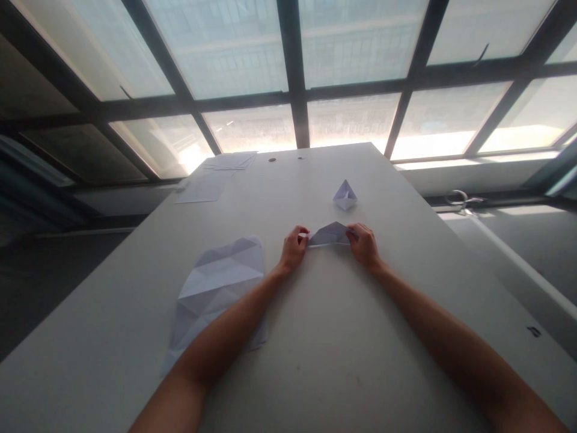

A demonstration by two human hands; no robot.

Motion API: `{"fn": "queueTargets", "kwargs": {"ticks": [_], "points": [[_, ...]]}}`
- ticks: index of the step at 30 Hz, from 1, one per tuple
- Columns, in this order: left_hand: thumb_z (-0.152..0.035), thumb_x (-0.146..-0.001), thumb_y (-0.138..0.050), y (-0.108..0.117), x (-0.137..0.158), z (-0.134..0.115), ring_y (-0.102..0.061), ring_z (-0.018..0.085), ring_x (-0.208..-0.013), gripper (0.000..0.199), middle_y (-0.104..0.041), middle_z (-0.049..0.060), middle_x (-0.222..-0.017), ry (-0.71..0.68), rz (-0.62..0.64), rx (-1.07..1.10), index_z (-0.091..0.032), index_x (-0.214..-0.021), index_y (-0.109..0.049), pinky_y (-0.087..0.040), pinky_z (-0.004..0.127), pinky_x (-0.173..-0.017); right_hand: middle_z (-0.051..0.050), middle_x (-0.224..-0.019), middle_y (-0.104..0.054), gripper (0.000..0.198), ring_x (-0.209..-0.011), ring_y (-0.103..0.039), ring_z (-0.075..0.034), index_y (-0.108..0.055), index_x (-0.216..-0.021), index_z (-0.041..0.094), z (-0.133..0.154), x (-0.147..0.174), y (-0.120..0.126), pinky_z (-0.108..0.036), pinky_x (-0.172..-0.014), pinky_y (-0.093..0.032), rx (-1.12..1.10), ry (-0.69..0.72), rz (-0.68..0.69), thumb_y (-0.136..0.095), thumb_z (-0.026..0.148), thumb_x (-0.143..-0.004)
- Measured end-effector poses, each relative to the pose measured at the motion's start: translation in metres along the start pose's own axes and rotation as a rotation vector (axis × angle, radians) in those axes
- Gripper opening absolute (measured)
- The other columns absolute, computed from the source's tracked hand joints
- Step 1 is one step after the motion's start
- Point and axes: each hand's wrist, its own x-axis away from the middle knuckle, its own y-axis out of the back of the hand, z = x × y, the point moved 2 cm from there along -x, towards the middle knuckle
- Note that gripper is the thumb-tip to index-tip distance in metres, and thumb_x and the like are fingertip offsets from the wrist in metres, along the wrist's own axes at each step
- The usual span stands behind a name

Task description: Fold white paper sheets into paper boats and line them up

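Observation:
Between my two hands is a folded sheet of white paper [331, 233], shaped like a low triangle with a band along its bottom edge. My left hand [294, 245] pinches its left corner, fingers closed. At the opposite corner, my right hand [363, 243] grips the paper between thumb and fingers. Just beyond stands a folded paper boat [345, 196] with a pointed peak. A large creased sheet of paper [220, 273] lies to the left, partly covered by my left forearm.
All of this is on a long white table [315, 361]. Flat paper sheets [202, 186] lie at its far left corner. A small dark object [534, 331] is near the right edge. Large windows [351, 48] rise behind the table, and a white pole [518, 258] runs along the right side.

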Motion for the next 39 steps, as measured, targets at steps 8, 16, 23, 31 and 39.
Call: {"fn": "queueTargets", "kwargs": {"ticks": [8,16,23,31,39], "points": [[-0.025,-0.084,-0.069,-0.002,0.0,0.004,-0.064,0.017,-0.089,0.015,-0.068,0.007,-0.104,-0.151,0.029,-0.106,-0.019,-0.097,-0.074,-0.052,0.029,-0.084,-0.008,-0.088,-0.07,0.013,-0.083,-0.063,-0.024,-0.068,-0.089,0.02,-0.002,0.0,0.0,-0.037,-0.078,-0.049,-0.1,-0.092,-0.045,-0.057,0.025,-0.087],[-0.025,-0.087,-0.062,-0.002,0.0,0.004,-0.066,0.018,-0.08,0.02,-0.075,0.006,-0.091,-0.077,0.093,-0.174,-0.018,-0.097,-0.079,-0.05,0.03,-0.081,-0.007,-0.084,-0.07,0.014,-0.081,-0.063,-0.023,-0.069,-0.085,0.02,-0.002,0.001,-0.004,-0.038,-0.079,-0.05,-0.143,-0.092,0.0,-0.058,0.029,-0.086],[-0.03,-0.087,-0.058,-0.001,0.002,-0.003,-0.065,0.018,-0.078,0.027,-0.076,0.002,-0.089,-0.015,0.161,-0.121,-0.018,-0.1,-0.078,-0.048,0.027,-0.075,-0.006,-0.083,-0.07,0.014,-0.081,-0.064,-0.023,-0.069,-0.083,0.02,0.001,0.001,-0.004,-0.037,-0.08,-0.05,-0.154,-0.049,0.002,-0.058,0.029,-0.086],[-0.027,-0.084,-0.062,-0.001,0.002,-0.005,-0.068,0.022,-0.085,0.024,-0.077,0.002,-0.094,-0.019,0.145,-0.023,-0.02,-0.099,-0.079,-0.05,0.03,-0.08,-0.006,-0.082,-0.07,0.012,-0.08,-0.063,-0.022,-0.068,-0.082,0.021,0.006,0.001,-0.003,-0.036,-0.079,-0.048,-0.155,-0.02,0.032,-0.059,0.027,-0.086],[-0.028,-0.084,-0.063,0.001,0.002,-0.006,-0.069,0.024,-0.091,0.025,-0.077,0.003,-0.1,0.021,0.118,0.009,-0.019,-0.101,-0.078,-0.051,0.033,-0.087,-0.006,-0.084,-0.07,0.011,-0.082,-0.063,-0.022,-0.069,-0.083,0.021,0.009,0.002,-0.003,-0.036,-0.081,-0.048,-0.158,-0.023,0.058,-0.06,0.026,-0.086]]}}
